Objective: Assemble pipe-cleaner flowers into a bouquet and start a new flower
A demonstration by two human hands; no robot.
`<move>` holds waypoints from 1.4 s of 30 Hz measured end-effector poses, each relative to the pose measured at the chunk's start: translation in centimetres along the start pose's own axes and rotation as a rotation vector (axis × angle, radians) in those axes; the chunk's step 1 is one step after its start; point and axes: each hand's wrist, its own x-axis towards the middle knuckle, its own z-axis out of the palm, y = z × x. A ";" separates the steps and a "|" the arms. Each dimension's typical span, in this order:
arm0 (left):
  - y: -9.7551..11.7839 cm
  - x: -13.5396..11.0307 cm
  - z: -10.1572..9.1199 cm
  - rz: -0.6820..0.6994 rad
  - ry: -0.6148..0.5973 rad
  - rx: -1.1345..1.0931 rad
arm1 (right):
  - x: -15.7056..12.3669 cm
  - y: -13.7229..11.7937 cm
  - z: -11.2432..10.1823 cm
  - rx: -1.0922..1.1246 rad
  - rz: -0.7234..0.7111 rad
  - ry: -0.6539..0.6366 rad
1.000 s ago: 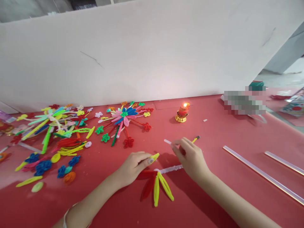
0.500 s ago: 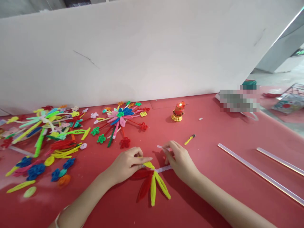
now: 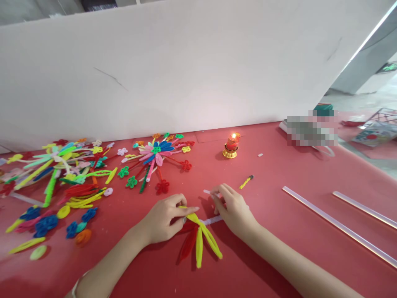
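On the red table (image 3: 279, 231) lies a pipe-cleaner piece with red and yellow petal loops (image 3: 198, 242) joined to a white fuzzy stem (image 3: 211, 220). My left hand (image 3: 164, 217) pinches a yellow petal loop at the joint where the petals meet. My right hand (image 3: 234, 209) rests on the other end of the white stem and grips a short clear glue stick (image 3: 208, 192) between thumb and fingers.
A lit red candle on a gold base (image 3: 231, 147) burns farther back. A finished multicoloured pipe-cleaner flower (image 3: 156, 155) and a heap of coloured pieces (image 3: 62, 178) lie to the left. Two long clear glue sticks (image 3: 338, 225) lie at right, and a short yellow piece (image 3: 246, 181) near my right hand.
My left hand brought its yellow petal loop down to the joint of the petals. My right hand drew back a little with the short stick.
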 end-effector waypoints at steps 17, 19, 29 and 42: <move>1.1 1.0 1.2 -0.314 0.070 -0.229 | -0.3 -0.3 0.1 -0.274 -0.178 -0.008; 1.2 1.1 1.3 -0.341 0.070 -0.255 | -0.4 -0.2 0.3 -0.361 -0.224 -0.003; 1.6 1.5 1.5 -0.401 0.047 -0.268 | -0.6 -1.2 0.1 -0.661 -0.331 -0.169; 1.7 1.5 1.6 -0.407 0.079 -0.258 | -0.7 -0.8 0.3 -0.644 -0.256 -0.232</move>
